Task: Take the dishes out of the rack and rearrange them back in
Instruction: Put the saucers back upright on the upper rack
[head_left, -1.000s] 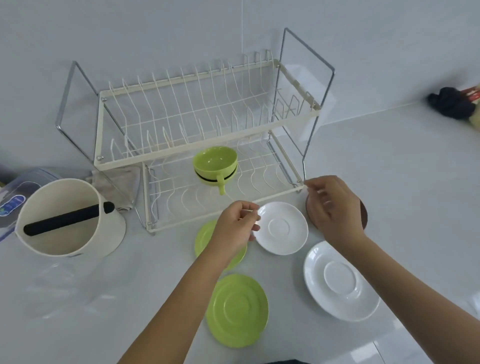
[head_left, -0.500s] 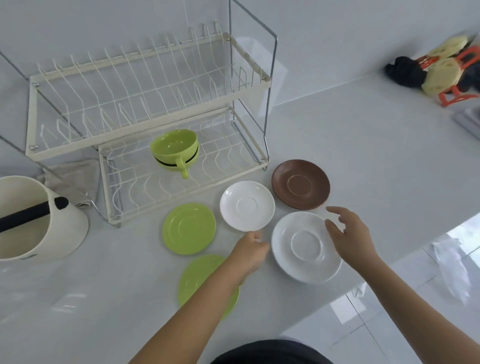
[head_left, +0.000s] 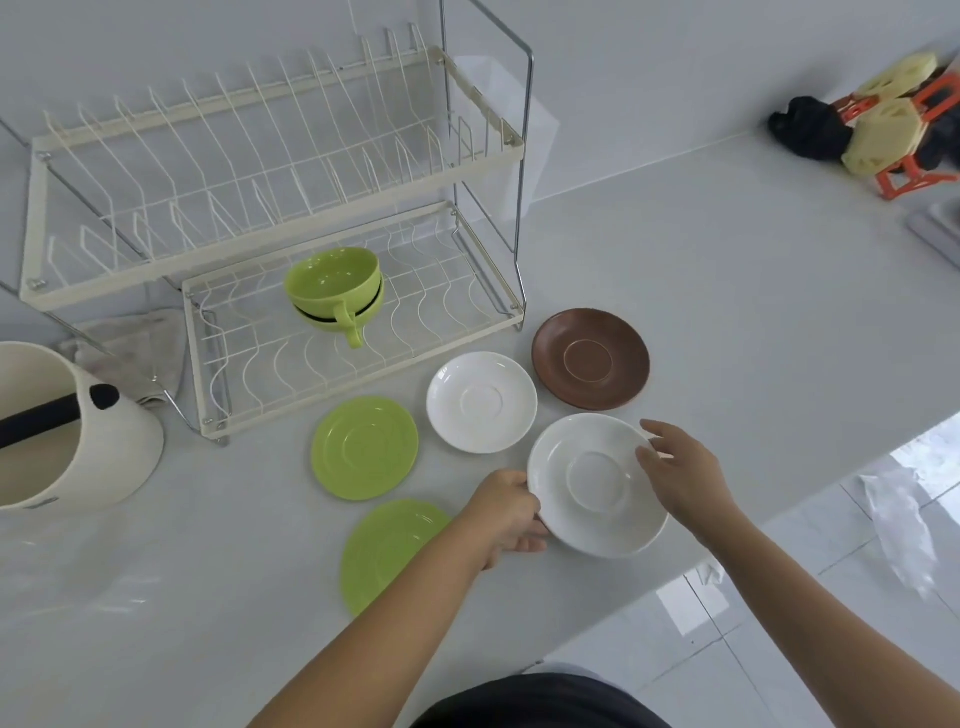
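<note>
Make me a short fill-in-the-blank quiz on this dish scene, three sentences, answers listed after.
1. Both hands hold the larger ____ saucer, left hand and right hand on opposite rims.
2. The stacked green cups sit on the rack's ____ tier.
3. The saucer nearest the rack's right end is ____.

Answers: white; lower; brown
</note>
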